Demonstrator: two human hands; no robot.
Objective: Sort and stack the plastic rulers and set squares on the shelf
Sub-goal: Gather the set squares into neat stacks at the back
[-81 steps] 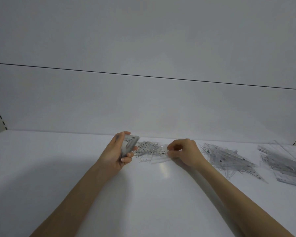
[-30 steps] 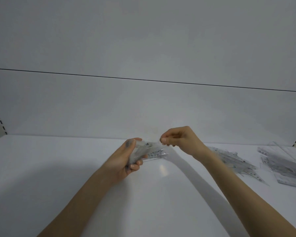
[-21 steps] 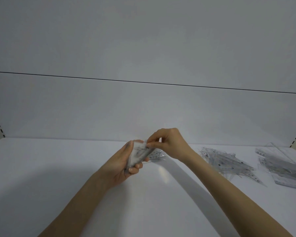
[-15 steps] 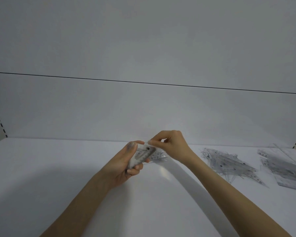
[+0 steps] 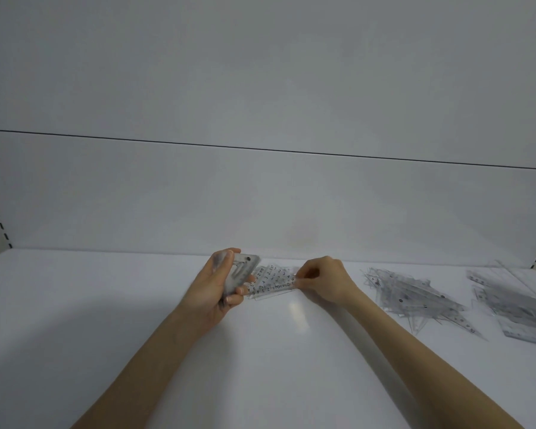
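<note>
Held: your left hand [image 5: 217, 286] grips a stack of small clear plastic measuring pieces [image 5: 241, 273]. Your right hand [image 5: 325, 283] pinches the loose clear numbered plastic pieces [image 5: 271, 283] lying between your hands. Risk: the slick sheets may lift in pairs, or your gripped stack may fan out.

Open shelf [image 5: 75, 320] leftward; set-square pile [image 5: 415, 292] and ruler pile [image 5: 514, 308] at right.

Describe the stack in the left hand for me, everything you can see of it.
The stack is a thin bundle of clear, greyish plastic pieces, edges roughly aligned, with a rounded top corner and a dark dot near it. Faint printed marks show; the pieces' shape is blurred. It is held tilted, clear of the white shelf. The left hand grips it, thumb on the upper left, fingers curled round the lower right edge.
</note>
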